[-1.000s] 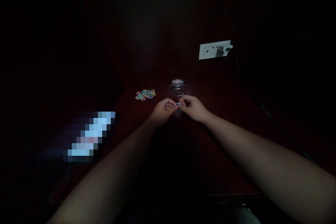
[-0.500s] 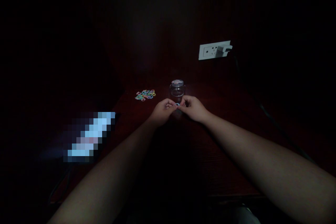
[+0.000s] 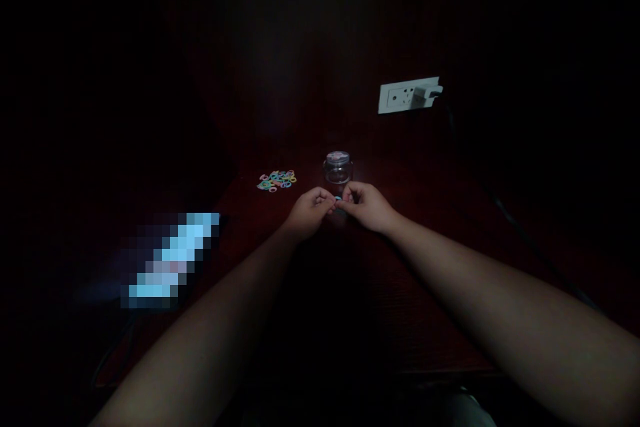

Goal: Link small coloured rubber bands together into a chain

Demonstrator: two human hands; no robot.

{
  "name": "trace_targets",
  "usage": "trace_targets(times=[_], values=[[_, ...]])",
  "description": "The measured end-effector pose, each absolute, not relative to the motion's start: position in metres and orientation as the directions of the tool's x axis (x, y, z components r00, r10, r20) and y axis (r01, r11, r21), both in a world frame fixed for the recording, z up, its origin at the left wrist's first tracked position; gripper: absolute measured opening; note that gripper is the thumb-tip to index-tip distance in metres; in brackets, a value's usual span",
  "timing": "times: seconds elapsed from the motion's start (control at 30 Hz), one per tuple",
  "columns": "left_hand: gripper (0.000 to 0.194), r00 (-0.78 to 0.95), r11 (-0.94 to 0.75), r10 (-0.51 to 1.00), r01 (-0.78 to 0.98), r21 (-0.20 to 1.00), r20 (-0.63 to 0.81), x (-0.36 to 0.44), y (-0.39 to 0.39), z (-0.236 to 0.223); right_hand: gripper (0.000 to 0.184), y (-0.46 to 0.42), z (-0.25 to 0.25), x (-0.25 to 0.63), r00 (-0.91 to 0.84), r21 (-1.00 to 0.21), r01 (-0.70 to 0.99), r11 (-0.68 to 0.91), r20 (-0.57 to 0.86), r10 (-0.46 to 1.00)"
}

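Note:
Between my two hands is a small light-blue hair tie (image 3: 339,198), mostly covered by fingertips. My left hand (image 3: 311,211) pinches it from the left, thumb against the fingers. From the other side my right hand (image 3: 369,205) pinches it too, and the fingertips of both hands nearly meet. Just beyond them a clear jar (image 3: 339,170) with a printed lid stands upright on the dark red table (image 3: 400,280). To the left of the jar lies a loose pile of small pastel hair ties (image 3: 277,180).
A lit, pixelated screen (image 3: 175,260) lies at the left, with a cable near its lower end. On the wall at the back right is a white socket (image 3: 409,95) holding a plug. A dark cable (image 3: 505,210) runs along the right side of the table.
Both hands stay in nearly the same place. Slightly less of the light-blue hair tie shows between the fingertips. The jar and the pile have not moved.

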State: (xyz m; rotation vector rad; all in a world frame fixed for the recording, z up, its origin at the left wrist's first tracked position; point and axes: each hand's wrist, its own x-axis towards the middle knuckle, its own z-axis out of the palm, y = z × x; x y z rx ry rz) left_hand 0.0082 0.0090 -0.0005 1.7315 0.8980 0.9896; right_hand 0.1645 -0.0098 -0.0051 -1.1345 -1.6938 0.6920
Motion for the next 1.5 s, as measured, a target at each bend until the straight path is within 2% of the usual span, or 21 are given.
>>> trace_targets(times=[0.47, 1.1, 1.5], values=[[0.007, 0.397, -0.325, 0.884, 0.145, 0.934, 0.247, 0.0097, 0.0099, -0.0003, 0.011, -0.0109, -0.0047, 0.1635, -0.108, -0.842, 0.372, 0.39, 0.379, 0.919], [0.009, 0.392, -0.312, 0.889, 0.143, 0.939, 0.236, 0.0091, 0.0105, -0.0026, 0.015, -0.0103, -0.0034, 0.1628, -0.063, -0.837, 0.38, 0.393, 0.4, 0.914], [0.009, 0.39, -0.306, 0.891, 0.141, 0.941, 0.232, 0.0093, 0.0106, -0.0029, 0.016, -0.011, -0.0034, 0.1633, -0.104, -0.817, 0.387, 0.428, 0.422, 0.901]])
